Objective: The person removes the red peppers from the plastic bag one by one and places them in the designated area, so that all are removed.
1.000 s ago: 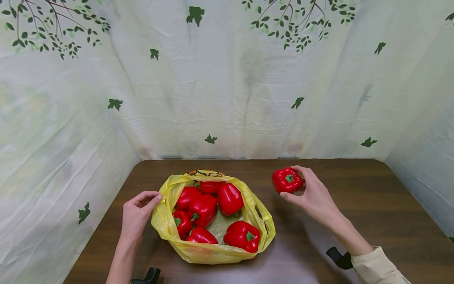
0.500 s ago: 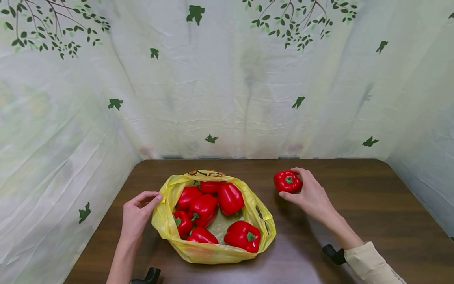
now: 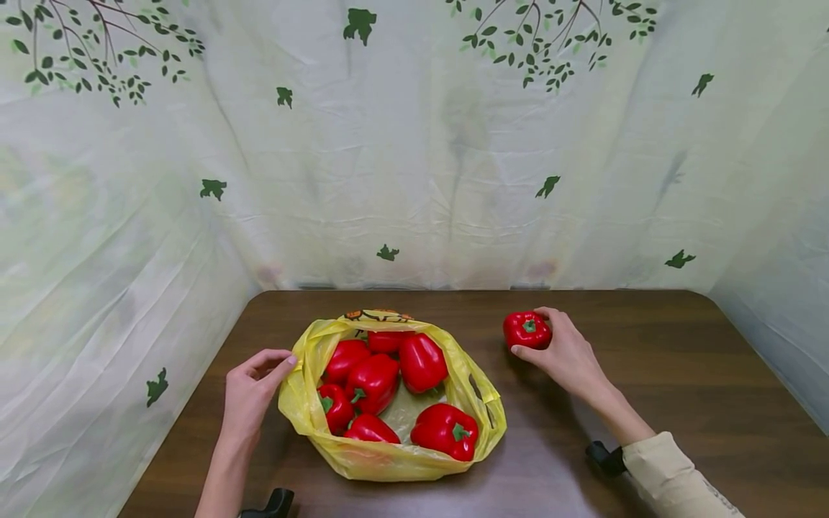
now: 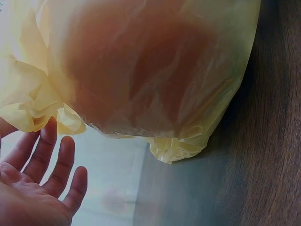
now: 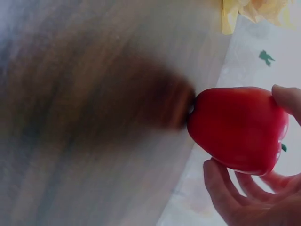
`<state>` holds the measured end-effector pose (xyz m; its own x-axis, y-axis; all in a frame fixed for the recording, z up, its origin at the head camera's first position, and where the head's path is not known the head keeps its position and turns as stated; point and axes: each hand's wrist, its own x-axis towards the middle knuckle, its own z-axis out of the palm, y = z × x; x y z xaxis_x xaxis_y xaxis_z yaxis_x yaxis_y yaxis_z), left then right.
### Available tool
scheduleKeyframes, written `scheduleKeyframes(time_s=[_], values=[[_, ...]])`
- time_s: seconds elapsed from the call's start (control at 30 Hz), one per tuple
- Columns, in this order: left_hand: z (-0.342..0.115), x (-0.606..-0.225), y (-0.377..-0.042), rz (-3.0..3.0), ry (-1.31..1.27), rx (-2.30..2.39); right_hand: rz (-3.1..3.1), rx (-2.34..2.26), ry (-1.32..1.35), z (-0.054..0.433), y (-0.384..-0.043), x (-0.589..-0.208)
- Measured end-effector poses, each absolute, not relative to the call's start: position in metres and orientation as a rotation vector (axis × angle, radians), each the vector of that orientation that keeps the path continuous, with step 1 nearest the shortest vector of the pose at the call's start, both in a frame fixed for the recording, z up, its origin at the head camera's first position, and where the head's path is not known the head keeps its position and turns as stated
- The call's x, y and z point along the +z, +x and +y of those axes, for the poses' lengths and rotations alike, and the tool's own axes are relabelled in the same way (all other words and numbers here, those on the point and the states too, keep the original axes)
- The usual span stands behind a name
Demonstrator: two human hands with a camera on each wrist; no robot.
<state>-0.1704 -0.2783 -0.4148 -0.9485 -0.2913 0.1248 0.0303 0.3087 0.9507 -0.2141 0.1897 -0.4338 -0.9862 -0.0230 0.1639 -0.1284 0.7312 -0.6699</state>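
Observation:
A yellow plastic bag [image 3: 369, 464] stands with its mouth spread wide, and several red bell peppers [image 3: 372, 381] lie inside it. My left hand [image 3: 249, 388] pinches the bag's left rim between thumb and forefinger; in the left wrist view its other fingers [image 4: 61, 165] are spread below the bag. To the right of the bag, my right hand [image 3: 573, 360] grips a single red bell pepper [image 3: 526, 331] by its sides, stem facing me. The right wrist view shows this pepper [image 5: 240, 129] with its underside at the tabletop, thumb and fingers on opposite sides.
The brown wooden table [image 3: 648, 360] has its far edge against a pale curtain [image 3: 414, 144] printed with leaves and branches. A black wrist strap [image 3: 605, 458] is on the right wrist, beside a beige sleeve [image 3: 673, 475]. Another black strap piece [image 3: 268, 503] shows at the left forearm.
My right hand has lowered the held pepper slightly toward the table, and its forearm has drawn a little left. My left hand and the bag stay nearly still; the view shifts slightly.

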Motion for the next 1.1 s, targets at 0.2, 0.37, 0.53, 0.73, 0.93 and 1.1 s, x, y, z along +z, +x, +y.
scheduleKeyframes(time_s=[0.2, 0.37, 0.53, 0.73, 0.93, 1.1], values=[[-0.278, -0.416, -0.171, -2.306, 0.232, -1.681, -2.837, 1.087, 0.094, 0.188, -0.218, -0.431], [-0.278, -0.415, -0.170, -2.313, 0.243, -1.681, -2.860, 1.087, 0.071, 0.187, -0.220, -0.431], [-0.278, -0.415, -0.171, -2.314, 0.245, -1.678, -2.854, 1.082, 0.080, 0.188, -0.220, -0.432], [-0.278, -0.415, -0.171, -2.308, 0.237, -1.684, -2.864, 1.091, 0.079, 0.188, -0.218, -0.431], [-0.278, -0.415, -0.170, -2.304, 0.233, -1.699, -2.855, 1.065, 0.096, 0.189, -0.214, -0.428], [-0.278, -0.415, -0.170, -2.304, 0.244, -1.722, -2.843, 1.026, 0.100, 0.190, -0.209, -0.422]])
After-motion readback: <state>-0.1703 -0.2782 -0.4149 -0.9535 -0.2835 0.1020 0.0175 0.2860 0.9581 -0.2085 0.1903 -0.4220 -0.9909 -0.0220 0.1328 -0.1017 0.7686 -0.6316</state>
